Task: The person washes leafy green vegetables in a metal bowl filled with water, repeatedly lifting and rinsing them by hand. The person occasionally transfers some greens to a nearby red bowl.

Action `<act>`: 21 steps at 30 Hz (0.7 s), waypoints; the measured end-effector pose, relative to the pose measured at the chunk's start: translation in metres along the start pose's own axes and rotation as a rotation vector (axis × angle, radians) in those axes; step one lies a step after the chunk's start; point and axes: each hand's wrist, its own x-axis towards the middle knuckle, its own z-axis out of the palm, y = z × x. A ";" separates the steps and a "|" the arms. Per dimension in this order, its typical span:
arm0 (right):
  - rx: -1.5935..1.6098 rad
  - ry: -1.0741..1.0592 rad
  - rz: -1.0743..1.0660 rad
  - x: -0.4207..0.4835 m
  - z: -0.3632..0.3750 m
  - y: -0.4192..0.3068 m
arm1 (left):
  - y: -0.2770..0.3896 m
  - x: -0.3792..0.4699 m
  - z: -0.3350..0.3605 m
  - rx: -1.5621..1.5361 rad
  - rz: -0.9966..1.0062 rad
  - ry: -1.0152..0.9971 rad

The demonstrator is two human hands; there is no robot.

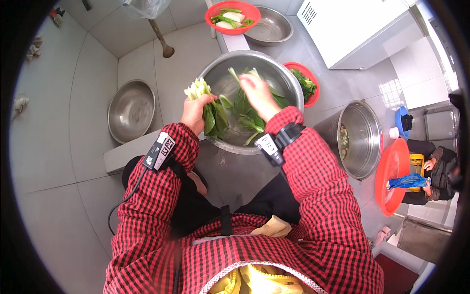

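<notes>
My left hand [197,112] grips a bunch of leafy greens [215,119] at the left rim of a large metal basin [235,58]. The bunch's pale cut stems point up and away, and its leaves hang over the inside of the basin. Over the basin's middle, my right hand [258,93] has its fingers curled on more leafy greens [241,102]. Stem ends show past those fingers, which are slightly blurred, and the fingertips are partly hidden. Loose leaves [250,123] lie lower in the basin.
A red colander [316,96] of greens sits right of the basin, near a tall metal pot [326,126]. Beyond are a red basket of peppers [210,22] and a metal bowl [288,31]. Another bowl [131,110] leans left. A person [440,176] holds blue cloth over a red tub [382,205].
</notes>
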 end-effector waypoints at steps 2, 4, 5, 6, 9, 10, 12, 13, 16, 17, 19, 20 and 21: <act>-0.110 0.071 0.102 0.005 -0.013 0.014 | 0.003 0.003 0.000 0.007 -0.008 0.025; -0.289 0.011 0.069 0.001 -0.014 0.023 | 0.005 0.004 -0.001 -0.019 -0.015 0.055; -0.345 -0.040 0.059 -0.006 -0.010 0.026 | 0.004 0.004 -0.001 -0.014 -0.021 0.063; -0.315 -0.115 0.030 -0.010 -0.003 0.028 | 0.004 0.005 -0.001 -0.012 -0.027 0.082; -0.238 -0.219 -0.094 -0.016 0.022 0.032 | 0.002 0.004 0.000 -0.002 -0.035 0.097; -0.281 -0.250 -0.135 -0.016 0.026 0.034 | 0.001 0.004 0.000 0.002 -0.035 0.095; -0.395 -0.209 -0.101 -0.019 0.031 0.040 | -0.001 0.003 0.001 -0.002 -0.028 0.092; -0.489 -0.215 -0.019 -0.020 0.034 0.043 | -0.001 0.003 0.002 -0.005 -0.025 0.092; -0.685 -0.407 0.141 -0.019 0.028 0.048 | -0.002 0.003 0.003 0.013 -0.008 0.105; -0.745 -0.480 0.206 -0.016 0.026 0.047 | -0.002 0.003 0.003 -0.001 -0.007 0.100; -0.583 -0.363 0.169 -0.011 0.026 0.041 | -0.002 0.003 0.002 0.011 -0.005 0.083; -0.461 -0.306 0.161 -0.006 0.025 0.036 | -0.002 0.002 0.002 0.007 -0.014 0.071; -0.347 -0.250 0.159 -0.001 0.024 0.030 | -0.002 0.002 0.002 -0.007 -0.014 0.055</act>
